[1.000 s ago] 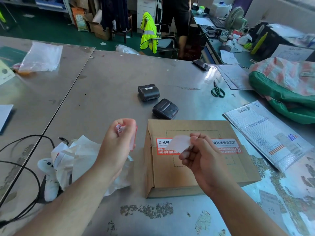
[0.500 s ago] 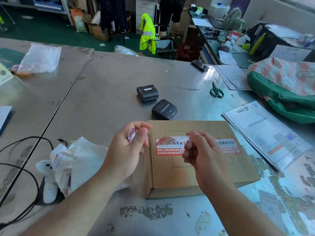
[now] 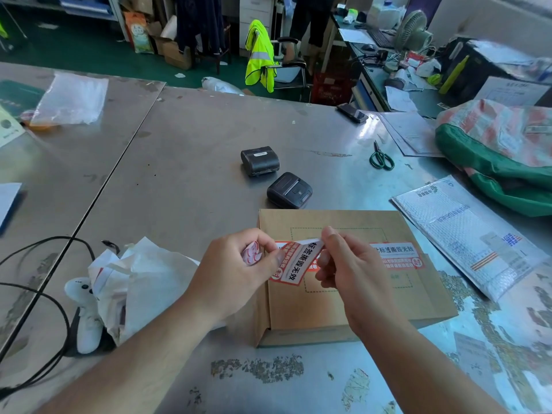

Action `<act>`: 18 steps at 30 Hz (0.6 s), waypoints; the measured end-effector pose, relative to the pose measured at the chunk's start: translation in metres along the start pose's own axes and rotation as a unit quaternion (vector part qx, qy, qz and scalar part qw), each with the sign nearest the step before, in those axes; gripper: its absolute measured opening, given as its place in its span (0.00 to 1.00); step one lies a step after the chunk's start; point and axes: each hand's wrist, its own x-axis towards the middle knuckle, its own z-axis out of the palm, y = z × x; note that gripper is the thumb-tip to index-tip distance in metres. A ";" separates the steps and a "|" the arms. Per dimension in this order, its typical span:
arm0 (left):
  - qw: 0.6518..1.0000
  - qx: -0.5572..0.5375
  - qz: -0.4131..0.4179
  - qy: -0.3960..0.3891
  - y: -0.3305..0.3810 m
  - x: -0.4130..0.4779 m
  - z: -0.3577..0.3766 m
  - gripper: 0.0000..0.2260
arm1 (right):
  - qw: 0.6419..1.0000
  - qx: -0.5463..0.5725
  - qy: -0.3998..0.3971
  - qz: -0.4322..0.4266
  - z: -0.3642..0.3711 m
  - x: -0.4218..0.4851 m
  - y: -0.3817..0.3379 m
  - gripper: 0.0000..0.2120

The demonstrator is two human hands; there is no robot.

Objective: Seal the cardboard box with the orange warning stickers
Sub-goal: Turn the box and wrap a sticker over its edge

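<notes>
A flat brown cardboard box (image 3: 352,297) lies on the steel table (image 3: 194,162) in front of me. One orange and white warning sticker (image 3: 397,254) is stuck across its top on the right. Above the box's left part, both hands hold a second loose warning sticker (image 3: 295,264), printed side up and tilted. My right hand (image 3: 346,267) pinches its top edge. My left hand (image 3: 239,270) pinches its left end and also holds a crumpled scrap of red-printed backing (image 3: 252,253) in its fingers.
Two black label printers (image 3: 260,160) (image 3: 289,190) sit beyond the box. Crumpled white paper (image 3: 140,282) and a small white toy (image 3: 85,312) lie left, with black cables (image 3: 44,294). A bubble mailer (image 3: 466,234), green scissors (image 3: 380,158) and a striped sack (image 3: 501,150) lie right.
My hands came together over the box's left part. The sticker, earlier held blank side up by my right hand alone, is now printed side up and pinched by both hands.
</notes>
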 end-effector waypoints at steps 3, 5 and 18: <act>1.000 -0.010 -0.008 0.007 -0.001 -0.001 0.002 0.08 | 1.000 -0.027 -0.005 -0.010 0.000 0.004 0.002 0.20; 1.000 -0.016 -0.016 0.006 -0.002 -0.003 0.002 0.08 | 0.998 -0.054 -0.006 -0.014 0.001 0.006 0.004 0.22; 0.943 -0.229 -0.226 0.085 -0.025 0.001 -0.004 0.10 | 0.986 -0.155 -0.006 -0.061 -0.004 0.030 0.014 0.06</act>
